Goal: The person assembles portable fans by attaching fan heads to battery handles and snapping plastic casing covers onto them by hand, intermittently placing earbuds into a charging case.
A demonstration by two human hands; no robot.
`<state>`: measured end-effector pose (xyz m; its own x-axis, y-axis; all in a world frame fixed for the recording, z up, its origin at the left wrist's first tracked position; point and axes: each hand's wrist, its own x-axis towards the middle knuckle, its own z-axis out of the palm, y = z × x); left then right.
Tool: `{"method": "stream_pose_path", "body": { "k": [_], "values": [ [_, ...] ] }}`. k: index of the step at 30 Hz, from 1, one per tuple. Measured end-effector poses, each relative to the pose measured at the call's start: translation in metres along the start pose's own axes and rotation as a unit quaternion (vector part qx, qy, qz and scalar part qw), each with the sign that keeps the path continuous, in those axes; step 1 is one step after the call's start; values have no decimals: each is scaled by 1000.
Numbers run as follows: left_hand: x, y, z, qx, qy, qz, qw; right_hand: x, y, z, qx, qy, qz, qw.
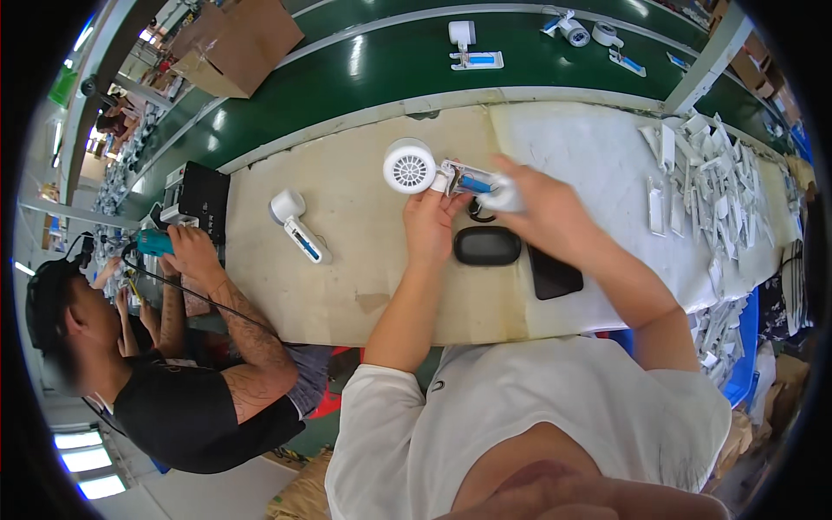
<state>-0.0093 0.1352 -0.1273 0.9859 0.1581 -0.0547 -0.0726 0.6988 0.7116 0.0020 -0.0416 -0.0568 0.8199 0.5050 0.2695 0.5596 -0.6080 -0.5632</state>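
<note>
Overall, watching remotely, I see a pale table (355,217) stretching out on every side of a black case (487,246). Well beyond the case runs a green belt (347,87). Far to the left of the case is a co-worker (199,407) in a black top. Well to its right lies a heap of slim white parts (706,182). Far beyond the case, toward the left, stands a brown box (238,43); a black machine (199,204) sits nearer, left of the case.

Just beyond the case, slightly right, my right hand (546,208) is blurred by motion, its fingers closed about a white piece (503,198) too smeared to identify. Beyond the case and slightly left, my left hand (431,221) grips a white fan (425,169) by its neck, round grille facing up. A second fan (299,225) lies well left of the case. A dark phone (555,273) rests just right of it. Far left, the co-worker holds a teal tool (154,242). Smallest, a blue cell (474,185) shows inside the held fan's open handle, beyond the case.
</note>
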Motion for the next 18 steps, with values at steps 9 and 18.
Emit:
{"method": "stream_pose_path", "body": {
  "k": [9, 18],
  "values": [
    [-2, 9, 6, -72, 31, 27, 997, 34, -25, 35, -98, 81, -90, 988],
    [-3, -2, 8, 9, 56, 106, 993, 42, -26, 58, -108, 73, -73, 989]
  ]
}}
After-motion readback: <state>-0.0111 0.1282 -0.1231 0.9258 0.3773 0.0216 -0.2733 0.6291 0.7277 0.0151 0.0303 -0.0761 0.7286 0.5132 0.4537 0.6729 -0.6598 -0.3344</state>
